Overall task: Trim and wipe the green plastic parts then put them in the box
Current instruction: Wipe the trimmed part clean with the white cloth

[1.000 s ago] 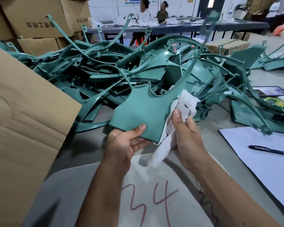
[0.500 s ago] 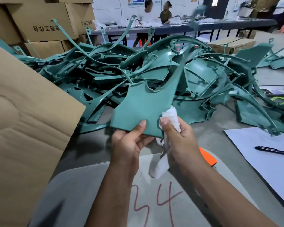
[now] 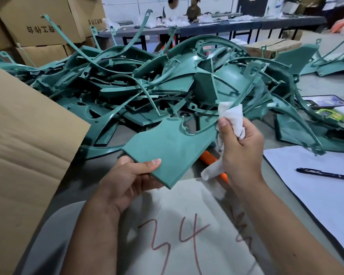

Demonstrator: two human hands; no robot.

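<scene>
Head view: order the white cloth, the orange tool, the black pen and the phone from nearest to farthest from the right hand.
Measured from the right hand:
1. White cloth: gripped in that hand, against the held green part's thin arm.
2. Orange tool: on the table just under the hand, toward its left.
3. Black pen: on the white sheet, to the right.
4. Phone: far right, behind the green pile's edge.

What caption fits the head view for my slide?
Left hand holds a green part while the right hand wipes its thin arm with a cloth.
</scene>
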